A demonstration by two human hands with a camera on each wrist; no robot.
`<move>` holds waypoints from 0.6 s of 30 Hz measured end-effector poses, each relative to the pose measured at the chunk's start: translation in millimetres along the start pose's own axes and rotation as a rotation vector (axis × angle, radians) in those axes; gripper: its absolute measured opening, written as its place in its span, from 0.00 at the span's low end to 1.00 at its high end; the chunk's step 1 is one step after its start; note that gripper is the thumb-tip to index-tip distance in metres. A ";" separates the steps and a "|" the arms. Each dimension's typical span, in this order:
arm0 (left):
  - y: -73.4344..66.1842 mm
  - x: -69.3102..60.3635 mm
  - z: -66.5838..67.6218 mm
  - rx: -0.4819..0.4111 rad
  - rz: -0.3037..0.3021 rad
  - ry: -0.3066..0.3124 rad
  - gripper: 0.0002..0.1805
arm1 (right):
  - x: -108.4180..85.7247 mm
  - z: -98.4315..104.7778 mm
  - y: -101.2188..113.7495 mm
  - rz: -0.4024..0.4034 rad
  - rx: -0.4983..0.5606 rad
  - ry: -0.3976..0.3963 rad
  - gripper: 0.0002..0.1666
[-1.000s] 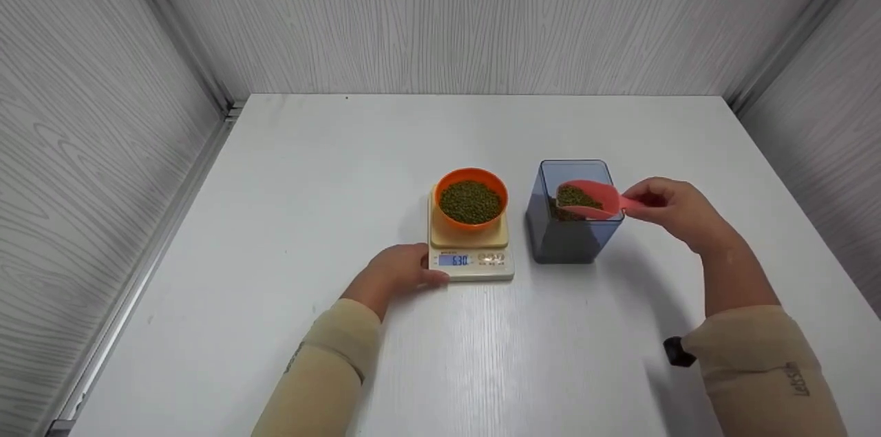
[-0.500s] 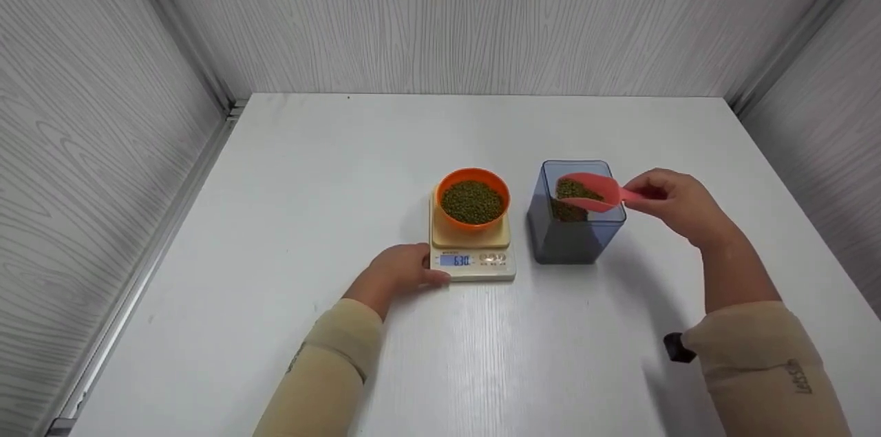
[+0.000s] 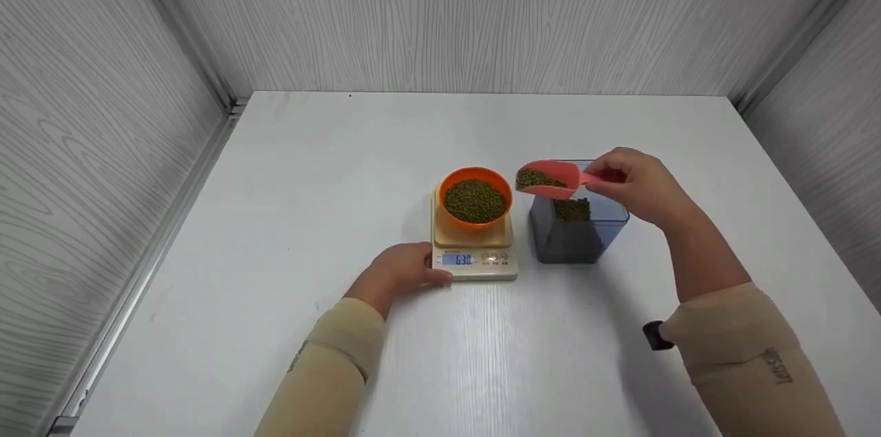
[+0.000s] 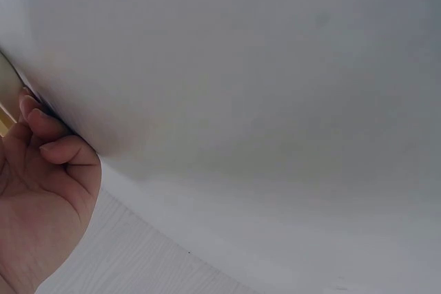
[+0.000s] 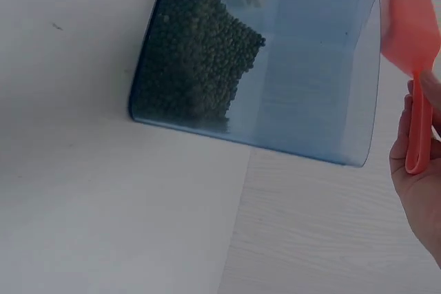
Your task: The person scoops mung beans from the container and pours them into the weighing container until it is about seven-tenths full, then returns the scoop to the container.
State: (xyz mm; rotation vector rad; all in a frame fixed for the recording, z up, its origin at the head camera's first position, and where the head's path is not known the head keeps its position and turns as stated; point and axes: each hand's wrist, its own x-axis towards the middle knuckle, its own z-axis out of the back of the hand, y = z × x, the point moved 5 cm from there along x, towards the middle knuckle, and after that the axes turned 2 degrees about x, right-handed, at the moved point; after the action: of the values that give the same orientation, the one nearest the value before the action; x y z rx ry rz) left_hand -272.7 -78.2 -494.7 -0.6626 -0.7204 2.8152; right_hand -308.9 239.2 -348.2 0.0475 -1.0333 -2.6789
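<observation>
A kitchen scale (image 3: 482,273) reads about 630 in the head view. On it rests an orange bowl (image 3: 475,174) filled with small green beans. My left hand (image 3: 401,268) grips the scale's front left corner, thumb at the front edge; in the left wrist view its fingers (image 4: 58,129) curl against the side. My right hand (image 3: 643,186) pinches the handle of a pink scoop (image 3: 571,175) loaded with beans (image 3: 539,179). The scoop hangs above the left rim of a clear bluish container (image 3: 568,244), its tip near the bowl. More beans (image 5: 196,53) lie in the container, seen in the right wrist view.
All stands on a white table (image 3: 330,175). A grey wood-grain panel (image 3: 440,17) rises behind, with similar panels at left and right. The container stands just right of the scale, a narrow gap between them.
My right hand has lifted the loaded scoop out of the container and moved it left toward the bowl. My left hand stays at the scale, whose reading looks the same.
</observation>
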 end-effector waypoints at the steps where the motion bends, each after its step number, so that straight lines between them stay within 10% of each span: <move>1: 0.1 0.2 -0.1 0.002 0.004 0.001 0.23 | 1.6 -1.5 4.6 0.009 -0.017 -0.001 0.12; 18: 0.1 0.6 -0.5 0.003 0.017 0.004 0.23 | 15.2 -25.0 48.7 0.127 -0.248 0.005 0.09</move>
State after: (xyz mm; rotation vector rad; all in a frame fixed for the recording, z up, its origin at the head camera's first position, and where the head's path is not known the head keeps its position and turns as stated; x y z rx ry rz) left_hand -273.0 -77.9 -495.4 -0.6764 -0.7129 2.8290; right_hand -308.8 184.4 -333.5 -0.0575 -0.6719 -2.6657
